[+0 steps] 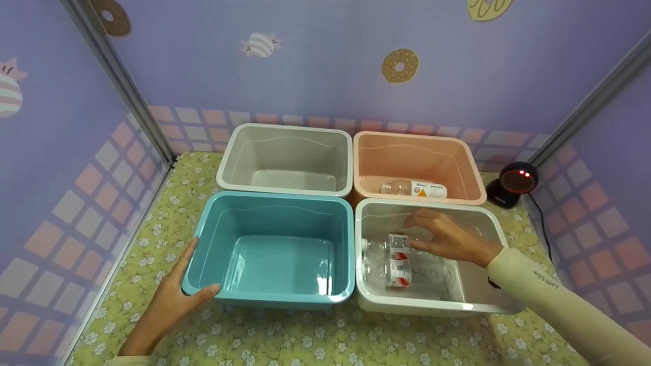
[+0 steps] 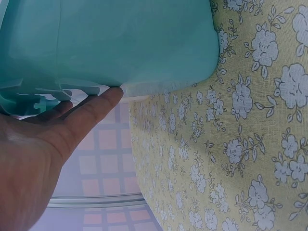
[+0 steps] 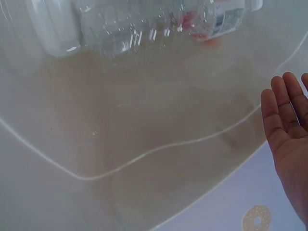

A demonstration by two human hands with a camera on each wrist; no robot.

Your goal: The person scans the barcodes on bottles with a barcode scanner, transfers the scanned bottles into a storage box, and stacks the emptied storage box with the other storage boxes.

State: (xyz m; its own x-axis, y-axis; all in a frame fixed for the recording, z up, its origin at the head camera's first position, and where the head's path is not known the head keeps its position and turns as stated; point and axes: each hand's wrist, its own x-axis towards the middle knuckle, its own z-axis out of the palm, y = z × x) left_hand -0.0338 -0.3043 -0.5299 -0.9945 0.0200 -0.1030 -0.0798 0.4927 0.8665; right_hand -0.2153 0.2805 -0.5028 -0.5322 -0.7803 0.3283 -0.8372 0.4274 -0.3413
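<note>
My left hand rests at the near left corner of the teal bin, the thumb by its front rim and the fingers along its outer side. In the left wrist view, the fingers lie fairly straight against the teal wall. Over the white bin, my right hand hovers with loosely bent fingers and holds nothing. Clear plastic bottles with red-and-white labels lie on their sides beneath it. The right wrist view shows this hand apart from a clear bottle.
Behind stand a grey bin and a peach bin, the latter with one clear bottle lying inside. A black scanner with red lights sits at the right, its cable running along the wall. A floral cloth covers the table.
</note>
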